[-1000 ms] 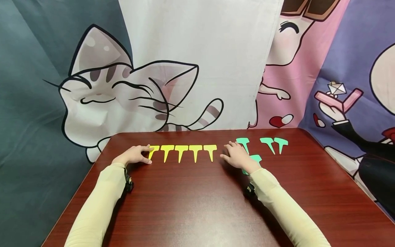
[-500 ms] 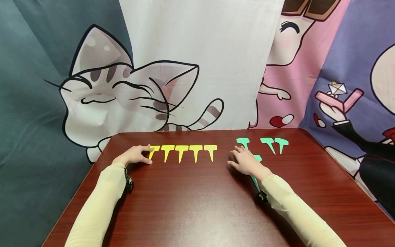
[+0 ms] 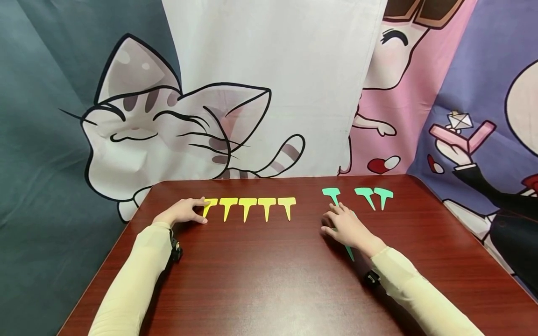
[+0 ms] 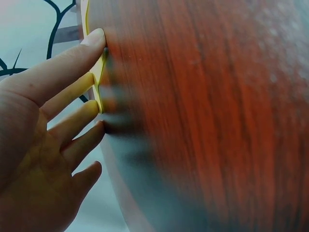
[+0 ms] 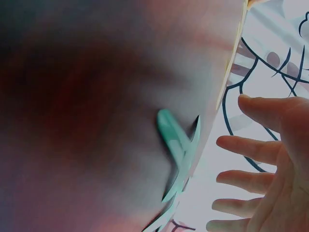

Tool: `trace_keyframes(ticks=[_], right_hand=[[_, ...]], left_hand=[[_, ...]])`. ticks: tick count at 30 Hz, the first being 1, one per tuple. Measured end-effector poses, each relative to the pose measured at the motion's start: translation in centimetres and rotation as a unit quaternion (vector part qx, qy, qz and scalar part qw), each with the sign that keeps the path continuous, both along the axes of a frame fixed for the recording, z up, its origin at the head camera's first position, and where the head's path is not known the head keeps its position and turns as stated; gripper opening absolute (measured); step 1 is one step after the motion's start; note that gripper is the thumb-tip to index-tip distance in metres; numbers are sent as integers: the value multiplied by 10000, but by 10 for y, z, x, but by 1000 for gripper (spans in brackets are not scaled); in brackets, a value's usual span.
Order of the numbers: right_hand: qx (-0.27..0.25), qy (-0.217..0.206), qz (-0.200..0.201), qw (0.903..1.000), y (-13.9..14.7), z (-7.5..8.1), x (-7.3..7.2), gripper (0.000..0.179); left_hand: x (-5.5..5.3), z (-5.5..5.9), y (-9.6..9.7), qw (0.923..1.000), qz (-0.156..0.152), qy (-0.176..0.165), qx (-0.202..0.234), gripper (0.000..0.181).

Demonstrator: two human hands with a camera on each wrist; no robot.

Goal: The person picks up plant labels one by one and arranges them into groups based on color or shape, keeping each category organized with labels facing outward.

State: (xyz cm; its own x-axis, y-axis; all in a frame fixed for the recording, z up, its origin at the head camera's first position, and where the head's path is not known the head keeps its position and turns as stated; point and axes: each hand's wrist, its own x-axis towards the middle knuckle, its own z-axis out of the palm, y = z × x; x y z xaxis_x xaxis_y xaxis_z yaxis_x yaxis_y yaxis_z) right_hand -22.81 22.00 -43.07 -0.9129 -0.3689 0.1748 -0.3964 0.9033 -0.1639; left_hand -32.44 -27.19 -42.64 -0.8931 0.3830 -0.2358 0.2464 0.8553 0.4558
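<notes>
Several yellow T-shaped plant labels [image 3: 247, 205] lie in a row near the table's far edge. At the row's left end, my left hand [image 3: 178, 212] rests beside the leftmost yellow label [image 3: 209, 205], its fingertips at that label's edge. The left wrist view shows the fingers [image 4: 77, 121] spread and nearly straight. My right hand [image 3: 349, 227] hovers over green T-shaped plant labels [image 3: 350, 252], covering part of them. Its fingers are extended and apart, holding nothing. One green label [image 3: 331, 192] lies just beyond its fingertips. Crossed green labels [image 5: 178, 150] show in the right wrist view.
Two more green labels [image 3: 383, 193] lie close together at the far right. The brown wooden table [image 3: 260, 280] ends at a backdrop cloth [image 3: 286, 56] printed with cartoon figures. Each wrist wears a small black camera [image 3: 371, 278].
My right hand has drawn rightward and toward me over the green labels, uncovering some and covering others. The left hand and the yellow row have stayed put.
</notes>
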Motion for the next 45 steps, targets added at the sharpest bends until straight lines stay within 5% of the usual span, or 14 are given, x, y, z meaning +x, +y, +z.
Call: trace_keyframes(ticks=[10,26,45], right_hand=[[-169,235,-80,9995,17,0,12,20],[61,417,-487,9979,35,3,29,28],[197,580,-603,9963,38,2,30,38]], left_hand=[[3,0,1,10000,-16,-16,40,72],[-1,-1,1,10000,62,-46,-21,74],[-1,-2,1,10000,35,-26,-66,75]])
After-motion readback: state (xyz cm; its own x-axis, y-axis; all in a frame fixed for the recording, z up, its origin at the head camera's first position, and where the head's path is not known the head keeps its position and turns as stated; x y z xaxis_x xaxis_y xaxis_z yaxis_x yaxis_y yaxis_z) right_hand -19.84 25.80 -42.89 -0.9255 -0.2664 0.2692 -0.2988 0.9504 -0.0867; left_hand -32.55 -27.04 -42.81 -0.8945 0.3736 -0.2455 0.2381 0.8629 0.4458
